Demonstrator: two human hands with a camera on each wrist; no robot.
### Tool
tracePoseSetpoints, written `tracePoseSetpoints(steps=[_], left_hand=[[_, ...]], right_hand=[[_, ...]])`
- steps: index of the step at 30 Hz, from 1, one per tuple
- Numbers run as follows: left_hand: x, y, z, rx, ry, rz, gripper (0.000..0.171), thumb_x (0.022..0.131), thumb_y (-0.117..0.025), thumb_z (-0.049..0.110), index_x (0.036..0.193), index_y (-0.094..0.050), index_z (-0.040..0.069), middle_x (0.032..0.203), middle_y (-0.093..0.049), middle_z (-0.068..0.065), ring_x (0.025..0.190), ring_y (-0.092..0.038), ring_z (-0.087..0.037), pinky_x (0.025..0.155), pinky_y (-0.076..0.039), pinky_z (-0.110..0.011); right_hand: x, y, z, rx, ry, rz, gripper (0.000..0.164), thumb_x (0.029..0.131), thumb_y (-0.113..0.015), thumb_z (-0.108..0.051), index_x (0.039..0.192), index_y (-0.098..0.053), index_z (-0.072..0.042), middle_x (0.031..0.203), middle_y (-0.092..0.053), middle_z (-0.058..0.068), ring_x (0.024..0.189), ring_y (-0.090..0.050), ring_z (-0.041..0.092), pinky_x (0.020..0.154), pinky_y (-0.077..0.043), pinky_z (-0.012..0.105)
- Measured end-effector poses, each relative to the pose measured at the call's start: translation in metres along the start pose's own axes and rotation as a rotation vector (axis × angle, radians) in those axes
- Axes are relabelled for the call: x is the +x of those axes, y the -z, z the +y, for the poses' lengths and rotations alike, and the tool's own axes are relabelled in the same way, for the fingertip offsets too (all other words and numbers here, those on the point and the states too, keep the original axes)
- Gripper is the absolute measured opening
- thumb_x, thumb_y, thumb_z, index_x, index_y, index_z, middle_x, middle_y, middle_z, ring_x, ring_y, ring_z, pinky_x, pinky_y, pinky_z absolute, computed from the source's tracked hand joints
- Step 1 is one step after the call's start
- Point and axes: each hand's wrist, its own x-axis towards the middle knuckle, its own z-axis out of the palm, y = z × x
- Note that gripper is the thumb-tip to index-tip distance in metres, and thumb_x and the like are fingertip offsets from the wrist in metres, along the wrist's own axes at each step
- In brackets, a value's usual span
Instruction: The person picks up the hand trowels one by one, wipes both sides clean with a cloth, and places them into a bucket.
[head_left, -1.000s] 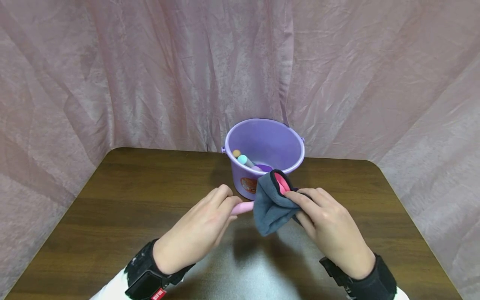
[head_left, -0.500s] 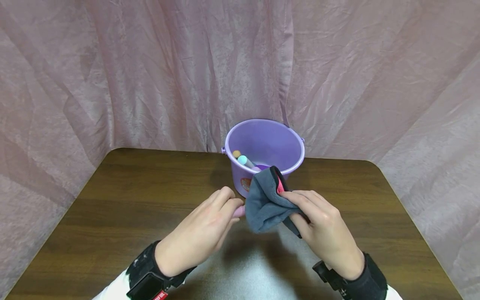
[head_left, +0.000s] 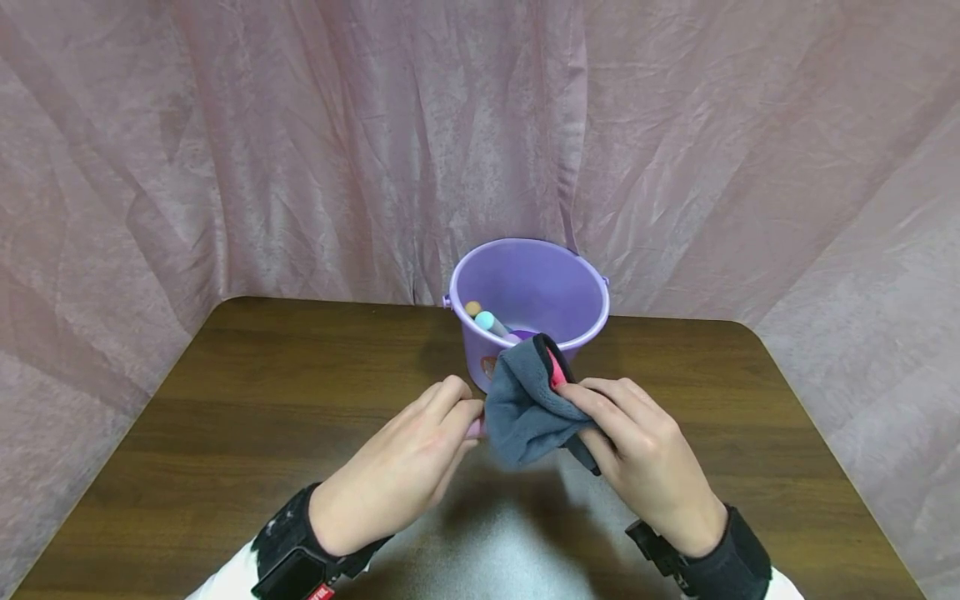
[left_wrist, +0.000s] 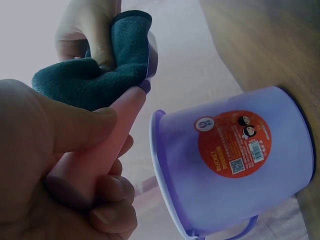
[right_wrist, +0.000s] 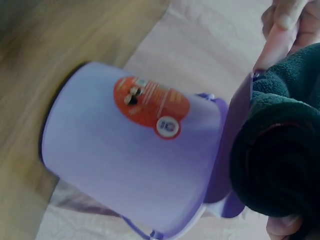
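My left hand [head_left: 401, 462] grips the pink handle of a toy shovel [left_wrist: 107, 145], fingers and thumb wrapped round it. The shovel's broad purple blade [right_wrist: 232, 145] shows in the right wrist view, partly behind a cleaning cloth [head_left: 521, 408]. That cloth is grey-blue plush with a black edge and a pink reverse. My right hand [head_left: 648, 450] pinches it, folded, against the shovel near where handle and blade meet. From the head view the cloth hides the blade. Both hands are above the table, in front of a purple bucket [head_left: 536, 287].
The bucket stands upright at the table's [head_left: 315, 367] far edge, with an orange label [left_wrist: 235, 144] on its side. Inside lie a teal-ended stick [head_left: 491, 323], a tan-ended piece [head_left: 472, 308] and something purple. A pink curtain [head_left: 375, 150] hangs behind.
The right hand and cloth have moved left toward the left hand, covering more of the pink handle. The left hand has barely moved, and the bucket stays put.
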Motion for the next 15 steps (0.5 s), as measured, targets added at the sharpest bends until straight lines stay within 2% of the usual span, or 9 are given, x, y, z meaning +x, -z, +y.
tracePoseSetpoints(steps=[7,15], left_hand=[[-0.001,0.004,-0.002,-0.027,0.016,0.009,0.013,0.104,-0.068,0.01,0.116,-0.065,0.005,0.102,-0.049,0.0,0.092,-0.049,-0.014,0.079,-0.047,-0.025],[-0.003,0.013,-0.006,-0.021,0.059,-0.024,0.019,0.102,-0.071,0.009,0.119,-0.064,0.005,0.105,-0.05,0.0,0.095,-0.051,-0.015,0.081,-0.049,-0.027]], right_hand=[[0.0,0.008,0.006,-0.1,0.021,-0.037,0.035,0.107,-0.047,-0.013,0.125,-0.076,-0.005,0.107,-0.071,0.007,0.089,-0.063,0.024,0.076,-0.052,0.033],[0.0,0.02,0.015,-0.149,0.011,-0.047,0.038,0.096,-0.053,-0.004,0.125,-0.076,-0.007,0.107,-0.071,0.008,0.089,-0.063,0.025,0.076,-0.051,0.035]])
